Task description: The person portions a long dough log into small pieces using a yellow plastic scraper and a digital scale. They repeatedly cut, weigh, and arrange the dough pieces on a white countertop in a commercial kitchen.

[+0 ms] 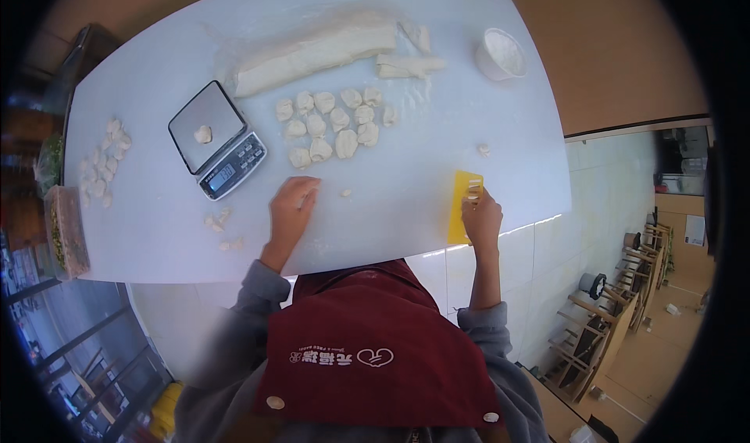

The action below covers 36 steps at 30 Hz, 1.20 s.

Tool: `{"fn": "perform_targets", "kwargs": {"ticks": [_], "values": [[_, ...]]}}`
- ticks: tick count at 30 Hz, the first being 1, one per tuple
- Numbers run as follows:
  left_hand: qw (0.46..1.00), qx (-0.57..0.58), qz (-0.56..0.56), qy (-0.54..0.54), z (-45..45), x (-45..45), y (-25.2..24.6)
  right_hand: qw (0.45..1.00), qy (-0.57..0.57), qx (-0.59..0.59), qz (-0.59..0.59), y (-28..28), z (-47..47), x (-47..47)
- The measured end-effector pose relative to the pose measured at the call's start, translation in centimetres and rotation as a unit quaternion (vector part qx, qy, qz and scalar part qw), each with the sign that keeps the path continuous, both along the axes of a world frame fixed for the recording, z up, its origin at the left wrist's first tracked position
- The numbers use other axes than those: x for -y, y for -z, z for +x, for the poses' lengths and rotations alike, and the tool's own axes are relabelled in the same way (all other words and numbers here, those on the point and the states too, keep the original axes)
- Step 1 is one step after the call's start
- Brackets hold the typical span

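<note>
My right hand (483, 214) grips a yellow plastic dough scraper (458, 208) near the front right edge of the white table. My left hand (291, 205) is over the table's front part, thumb apart from the fingers, with nothing visible in it. Just right of its fingertips lies a small dough scrap (346, 193). Beyond that hand, several dough pieces (316, 125) sit in loose rows. A digital kitchen scale (224, 173) stands to the left, its display lit, with one dough piece (203, 134) on its pan. Behind the rows stretches a long, thick dough roll (316, 53).
Cut dough strips (410, 66) lie at the roll's right end. A white tub of flour (501, 54) stands at the back right. More dough lumps (102, 164) are heaped at far left, near a container of chopped filling (67, 232). Wooden stools (586, 331) stand on the floor at right.
</note>
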<state>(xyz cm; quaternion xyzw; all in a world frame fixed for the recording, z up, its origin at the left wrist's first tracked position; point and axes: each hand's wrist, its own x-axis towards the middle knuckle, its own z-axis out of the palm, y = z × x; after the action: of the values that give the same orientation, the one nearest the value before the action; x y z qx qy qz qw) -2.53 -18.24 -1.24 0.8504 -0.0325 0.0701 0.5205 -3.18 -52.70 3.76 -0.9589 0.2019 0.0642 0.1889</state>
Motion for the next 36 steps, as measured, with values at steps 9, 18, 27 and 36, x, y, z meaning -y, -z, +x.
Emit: {"fn": "perform_targets", "kwargs": {"ticks": [9,18,27,36], "values": [[0.989,-0.014,0.049,0.142,-2.4,3.1,-0.3,1.000,0.006,0.007,0.007,-0.1,0.0,-0.3],[0.995,0.022,0.096,0.021,-4.6,-0.7,-0.2,1.000,0.018,-0.001,0.017,-0.4,0.1,-0.3],[0.997,0.012,0.070,0.019,-4.1,-2.3,-1.0,0.979,0.099,0.076,0.159,0.2,0.9,3.5],[0.985,0.059,0.047,0.155,-2.2,4.1,-2.4,0.900,0.221,-0.017,0.375,2.4,6.8,14.9]]}}
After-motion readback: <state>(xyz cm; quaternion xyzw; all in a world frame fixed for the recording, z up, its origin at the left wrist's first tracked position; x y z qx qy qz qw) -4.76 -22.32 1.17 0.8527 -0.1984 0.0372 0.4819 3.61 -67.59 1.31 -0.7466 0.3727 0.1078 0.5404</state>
